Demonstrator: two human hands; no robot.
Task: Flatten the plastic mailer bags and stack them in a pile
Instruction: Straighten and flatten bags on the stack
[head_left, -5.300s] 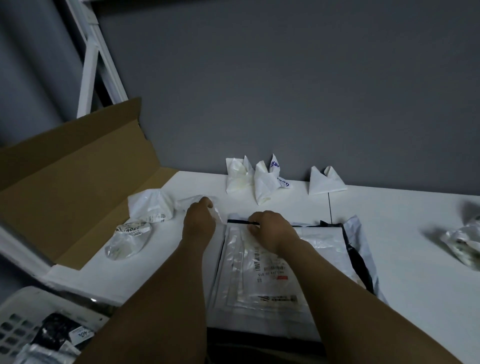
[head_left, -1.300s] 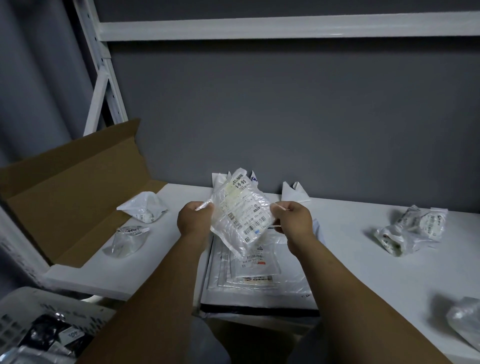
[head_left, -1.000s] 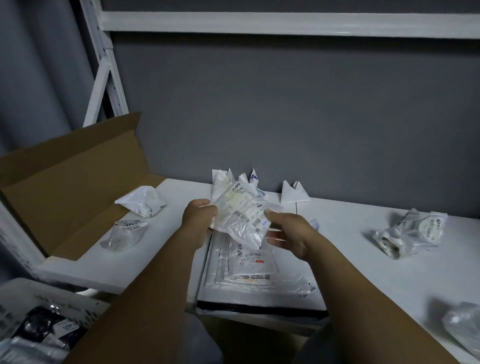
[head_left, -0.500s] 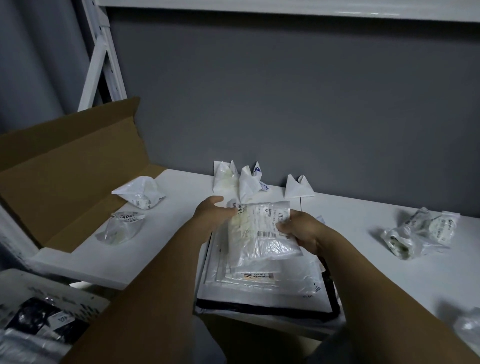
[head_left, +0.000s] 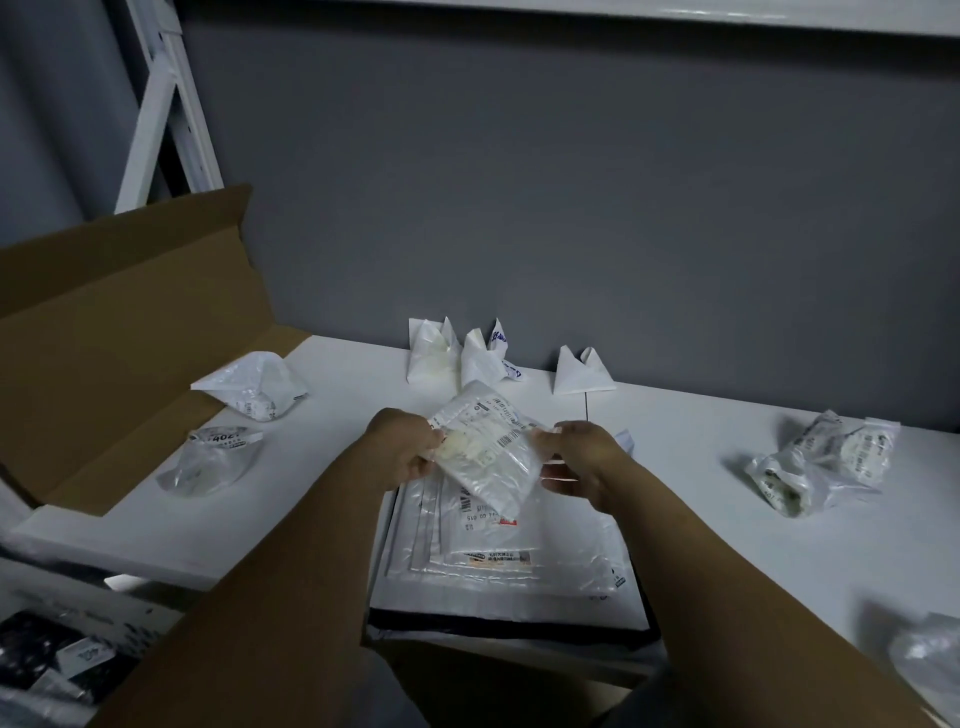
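A small clear mailer bag with a barcode label is held just above the pile of flattened bags at the table's front edge. My left hand pinches its left edge. My right hand pinches its right edge, thumb on top. The bag is tilted, its lower corner hanging over the pile. Crumpled bags lie around: two at the left, a clump at the right, one at the lower right corner.
An open cardboard box flap leans at the left. Folded white bags stand against the grey wall at the back. A white basket with dark packets sits below left. A white shelf frame rises at the upper left.
The small bag lay nearly flat on the pile half a second ago; now both hands hold it lifted a little and tilted, stretched between them.
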